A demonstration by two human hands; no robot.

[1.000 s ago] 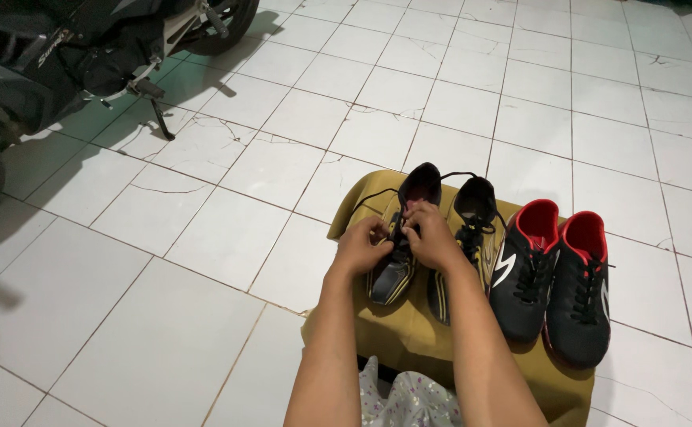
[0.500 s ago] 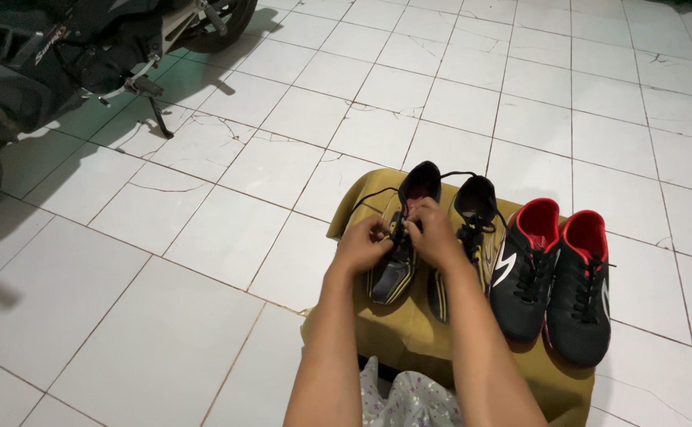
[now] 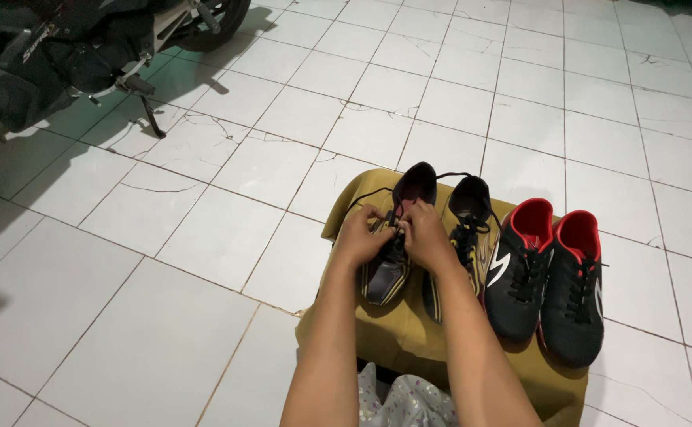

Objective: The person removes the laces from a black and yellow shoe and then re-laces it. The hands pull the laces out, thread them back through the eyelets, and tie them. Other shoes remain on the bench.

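Head view: left hand (image 3: 359, 236) and right hand (image 3: 426, 236) meeting over black lace-up sports shoe w/ gold stripes (image 3: 393, 253), leftmost of four shoes. Fingers of both hands pinched on thin black shoelace (image 3: 398, 224) at upper eyelets, near tongue; exact grip partly hidden by knuckles. One loose lace end trailing off left across cloth, another looping behind collar toward next shoe. Shoe lying on mustard-yellow cloth (image 3: 409, 332) spread over white tiled floor (image 3: 164, 316), toe pointing toward wearer, opening away.

Just beside it on right, touching or nearly so: matching black-and-gold shoe (image 3: 465, 237), partly covered by right forearm. Further right, side by side on same cloth: pair of black sports shoes w/ red lining and white side mark (image 3: 552, 277), laced, toes toward wearer.

Bottom edge, btw forearms: pale fabric w/ small purple dots (image 3: 405, 403).

Top left, well apart: dark motorcycle (image 3: 53, 55) on side stand, rear wheel at top edge. Floor tiles cracked in places.
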